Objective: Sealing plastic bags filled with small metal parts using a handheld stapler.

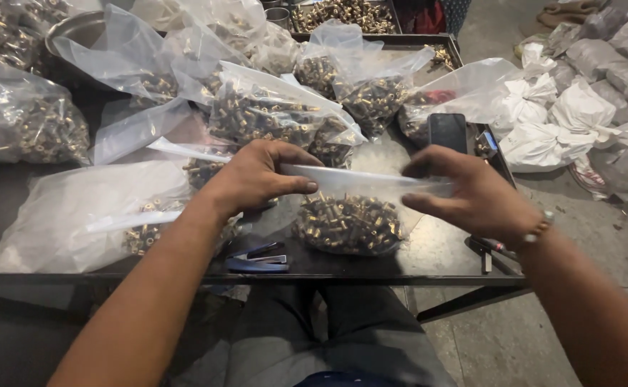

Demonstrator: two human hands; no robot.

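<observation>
Both hands, left hand (257, 175) and right hand (464, 190), pinch the folded mouth of a clear bag of brass fittings (348, 222) between their fingers, the blue stapler (257, 259) lying on the bench below the left fingers, apparently ready for sealing.

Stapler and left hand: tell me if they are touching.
Apart. The head view shows the left hand gripping the bag's folded top, while the blue stapler lies on the table below it, with dark tabletop between.

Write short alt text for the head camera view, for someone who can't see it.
Two bare hands, left hand and right hand, hold the folded top of a clear plastic bag of small brass parts over a dark table. More filled bags lie around it, with a blue stapler near the front edge.
</observation>
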